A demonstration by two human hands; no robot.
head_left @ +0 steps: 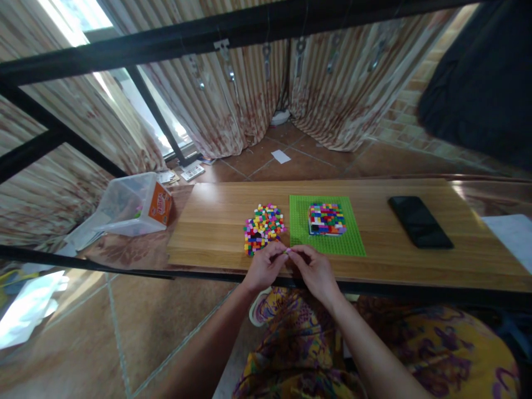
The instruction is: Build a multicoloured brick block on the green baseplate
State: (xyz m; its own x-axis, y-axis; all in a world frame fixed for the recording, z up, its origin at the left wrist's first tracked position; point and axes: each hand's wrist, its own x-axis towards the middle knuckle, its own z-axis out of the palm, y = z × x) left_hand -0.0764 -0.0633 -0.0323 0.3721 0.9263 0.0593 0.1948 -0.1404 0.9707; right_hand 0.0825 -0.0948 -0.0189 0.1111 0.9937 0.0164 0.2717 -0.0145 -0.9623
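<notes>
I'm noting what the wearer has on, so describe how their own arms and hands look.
Both forearms are bare as far as they show, with no sleeves in view. The left hand and right hand wear no gloves, and no watch or bracelet shows; fingertip details are too small to tell. The clothing below is yellow with a purple pattern.

The baseplate (357, 244) is bright lime green. Red, yellow, blue, green, orange, pink, purple and white mix at random across the loose bricks (270, 221), and the brick block (328, 216) shows a similar patchwork with white along its lower edge. The tabletop (216, 205) is tan with wood grain; the phone (419, 221), black. Cream curtains (245, 105) carry brownish stripes and rusty-red blotches. Yellow patterned clothing (291, 349) bears purple swirls.
</notes>
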